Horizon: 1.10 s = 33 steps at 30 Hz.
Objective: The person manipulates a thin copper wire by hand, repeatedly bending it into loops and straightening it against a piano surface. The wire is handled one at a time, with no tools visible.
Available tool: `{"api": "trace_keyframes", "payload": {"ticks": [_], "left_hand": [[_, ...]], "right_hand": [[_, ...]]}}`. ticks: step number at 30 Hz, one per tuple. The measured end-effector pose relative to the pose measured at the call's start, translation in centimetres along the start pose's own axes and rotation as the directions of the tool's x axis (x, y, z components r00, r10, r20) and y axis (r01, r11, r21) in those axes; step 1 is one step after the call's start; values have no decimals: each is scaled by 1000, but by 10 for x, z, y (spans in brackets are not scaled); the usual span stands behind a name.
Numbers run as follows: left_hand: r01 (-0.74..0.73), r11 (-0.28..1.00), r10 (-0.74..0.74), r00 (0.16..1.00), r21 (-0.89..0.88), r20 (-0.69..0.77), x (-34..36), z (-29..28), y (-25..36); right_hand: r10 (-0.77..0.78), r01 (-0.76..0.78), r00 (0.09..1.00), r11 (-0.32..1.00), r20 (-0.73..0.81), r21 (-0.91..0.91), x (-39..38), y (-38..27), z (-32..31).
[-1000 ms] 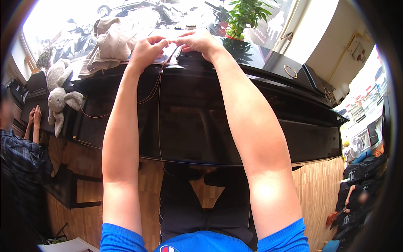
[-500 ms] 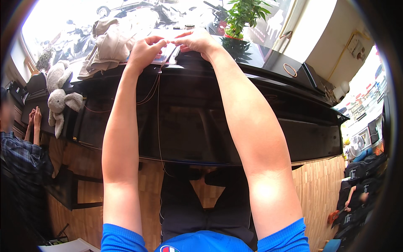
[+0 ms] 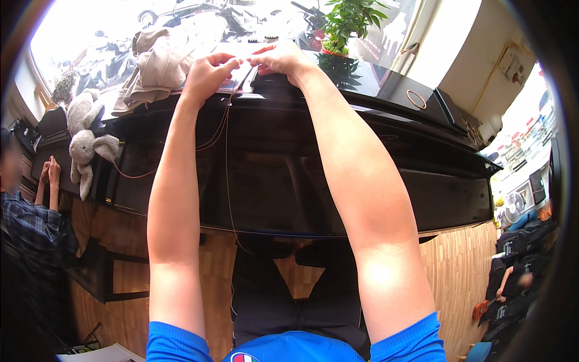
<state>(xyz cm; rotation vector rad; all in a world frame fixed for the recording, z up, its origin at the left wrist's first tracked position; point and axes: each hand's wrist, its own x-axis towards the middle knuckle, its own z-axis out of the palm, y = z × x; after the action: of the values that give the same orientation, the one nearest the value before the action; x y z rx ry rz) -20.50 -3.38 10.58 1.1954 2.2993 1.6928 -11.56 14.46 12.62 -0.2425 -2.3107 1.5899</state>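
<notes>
Over the near edge of a glossy black piano lid, my two hands are raised with their fingertips almost meeting. My left hand is closed in a pinch. Thin brown cords hang beneath it; one drops past the lid's edge towards my lap, while others loop left behind my forearm. My right hand also pinches, thumb against fingers, just right of the left fingertips. Glare and small size hide what lies between its fingers. White papers or a booklet lie under the hands.
A crumpled beige cloth and a grey plush rabbit are on the left. Beyond my right hand stands a potted plant; a tan ring lies farther right. Another person sits at far left beside a dark chair.
Both hands keep almost the same pose and place. The cords have shifted slightly, and the one by the plush rabbit now curves differently.
</notes>
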Motion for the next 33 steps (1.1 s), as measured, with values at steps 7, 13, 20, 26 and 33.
{"api": "trace_keyframes", "payload": {"ticks": [7,13,20,26,33], "left_hand": [[-18,1000,18,1000,-10,7,2,-2,-3],[-50,998,50,999,-23,1,-1,-1,-1],[-39,999,39,999,-17,-7,-1,-1,-2],[-32,999,32,999,5,-5,-2,-1,1],[-47,998,47,999,29,8,-1,-1,0]], "right_hand": [[6,-6,1000,1000,-2,-14,0,-3,1],[13,-13,1000,999,-12,-30,0,-5,1],[20,-19,999,999,-42,31,0,-3,5],[-16,19,996,999,-86,32,-4,-7,4],[19,-21,998,999,-57,-43,-12,-15,5]]}}
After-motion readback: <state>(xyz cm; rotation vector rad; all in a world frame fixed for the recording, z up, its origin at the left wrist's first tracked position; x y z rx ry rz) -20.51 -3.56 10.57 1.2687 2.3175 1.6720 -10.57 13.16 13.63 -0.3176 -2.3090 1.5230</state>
